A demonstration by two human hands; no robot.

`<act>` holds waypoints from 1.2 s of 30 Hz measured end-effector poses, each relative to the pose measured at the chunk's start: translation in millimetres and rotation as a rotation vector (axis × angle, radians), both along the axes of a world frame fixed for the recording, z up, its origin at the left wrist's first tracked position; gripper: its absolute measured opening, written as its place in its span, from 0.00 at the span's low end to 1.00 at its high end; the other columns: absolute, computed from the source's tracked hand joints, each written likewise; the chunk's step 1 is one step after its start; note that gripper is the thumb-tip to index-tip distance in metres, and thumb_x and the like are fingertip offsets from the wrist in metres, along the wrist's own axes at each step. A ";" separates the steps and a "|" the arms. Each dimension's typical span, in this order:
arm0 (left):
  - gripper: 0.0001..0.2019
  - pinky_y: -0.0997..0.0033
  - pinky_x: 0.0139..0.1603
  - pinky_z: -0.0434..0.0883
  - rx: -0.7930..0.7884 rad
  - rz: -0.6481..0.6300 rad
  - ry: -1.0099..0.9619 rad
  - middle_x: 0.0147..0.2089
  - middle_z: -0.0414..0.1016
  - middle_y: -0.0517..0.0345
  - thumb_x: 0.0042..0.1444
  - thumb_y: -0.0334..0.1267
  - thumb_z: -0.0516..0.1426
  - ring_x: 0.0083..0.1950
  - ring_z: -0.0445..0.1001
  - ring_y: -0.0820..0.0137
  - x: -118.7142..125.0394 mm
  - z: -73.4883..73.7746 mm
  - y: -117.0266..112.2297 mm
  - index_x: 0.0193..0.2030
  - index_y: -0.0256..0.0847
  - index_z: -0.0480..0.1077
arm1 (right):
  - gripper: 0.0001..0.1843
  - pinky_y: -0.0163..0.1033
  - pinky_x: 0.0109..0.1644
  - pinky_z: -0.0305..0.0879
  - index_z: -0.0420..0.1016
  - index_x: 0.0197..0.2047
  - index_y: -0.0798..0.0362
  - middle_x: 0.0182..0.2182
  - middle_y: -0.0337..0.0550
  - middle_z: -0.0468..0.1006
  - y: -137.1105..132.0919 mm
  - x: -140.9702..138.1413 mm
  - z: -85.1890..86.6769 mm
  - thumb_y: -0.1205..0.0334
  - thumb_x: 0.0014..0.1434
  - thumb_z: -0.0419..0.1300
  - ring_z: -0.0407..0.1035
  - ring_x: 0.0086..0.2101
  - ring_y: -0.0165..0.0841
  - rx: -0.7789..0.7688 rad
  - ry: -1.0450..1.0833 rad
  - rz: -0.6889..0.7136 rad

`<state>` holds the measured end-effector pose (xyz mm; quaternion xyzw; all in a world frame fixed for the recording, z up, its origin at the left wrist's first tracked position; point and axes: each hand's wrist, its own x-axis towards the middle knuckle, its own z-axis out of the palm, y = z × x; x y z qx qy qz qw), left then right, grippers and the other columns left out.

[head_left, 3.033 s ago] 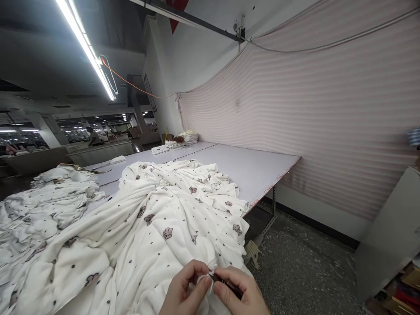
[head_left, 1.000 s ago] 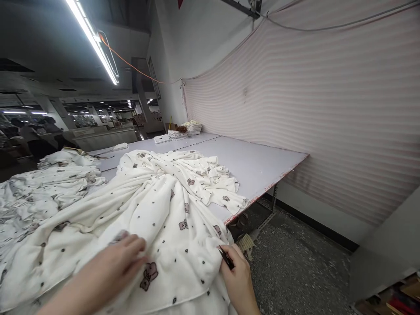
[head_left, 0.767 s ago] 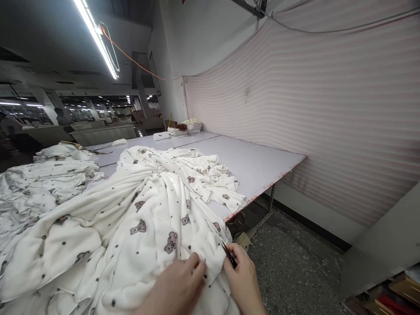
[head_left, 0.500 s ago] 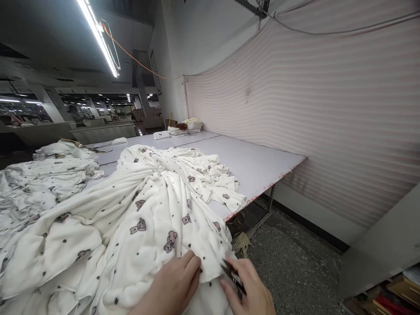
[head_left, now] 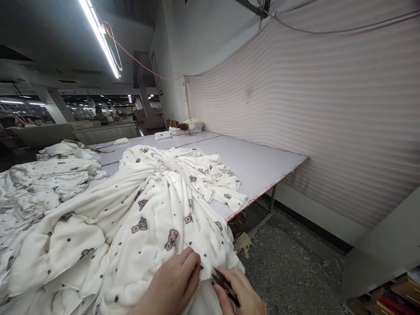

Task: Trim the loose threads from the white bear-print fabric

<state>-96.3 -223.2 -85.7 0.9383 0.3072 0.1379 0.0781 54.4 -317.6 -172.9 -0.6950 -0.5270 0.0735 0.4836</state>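
A large heap of white cloth printed with small bears and dots [head_left: 141, 218] covers the near part of a long grey table [head_left: 249, 164]. My left hand [head_left: 170, 286] presses on the cloth's near edge, fingers curled together on the fabric. My right hand [head_left: 241, 295] sits just to its right at the hem and grips small dark thread snips [head_left: 225, 285], whose blades point toward the cloth edge between the two hands.
More of the same printed cloth [head_left: 42, 183] lies at the left. Stacks of folded pieces [head_left: 183, 127] stand at the table's far end. A striped pink sheet [head_left: 311, 109] hangs along the right wall. A grey cabinet [head_left: 383, 249] stands at right on speckled floor. A person stands far back.
My left hand swept in from the left across the cloth and settled at the near hem. My right hand with the snips dropped slightly and closed in on the hem beside it.
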 end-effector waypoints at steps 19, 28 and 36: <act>0.10 0.72 0.41 0.66 -0.827 0.170 -0.327 0.33 0.73 0.61 0.59 0.42 0.54 0.39 0.70 0.66 1.4 24.4 24.2 0.33 0.40 0.73 | 0.08 0.32 0.38 0.68 0.72 0.43 0.48 0.34 0.42 0.77 46.7 8.6 40.0 0.59 0.59 0.56 0.73 0.35 0.35 0.175 0.244 0.155; 0.10 0.72 0.40 0.64 -0.795 0.137 -0.305 0.32 0.68 0.63 0.57 0.44 0.56 0.36 0.67 0.69 4.2 23.7 18.3 0.40 0.40 0.72 | 0.11 0.31 0.32 0.62 0.71 0.35 0.50 0.26 0.38 0.76 49.8 -10.5 31.0 0.56 0.63 0.51 0.71 0.27 0.32 0.172 0.227 0.173; 0.11 0.70 0.44 0.66 -0.799 0.220 -0.391 0.33 0.74 0.59 0.57 0.43 0.54 0.40 0.70 0.65 7.4 28.6 17.1 0.33 0.39 0.73 | 0.13 0.32 0.36 0.66 0.74 0.38 0.51 0.31 0.42 0.78 45.2 1.5 42.7 0.50 0.58 0.58 0.72 0.33 0.35 0.088 0.470 0.275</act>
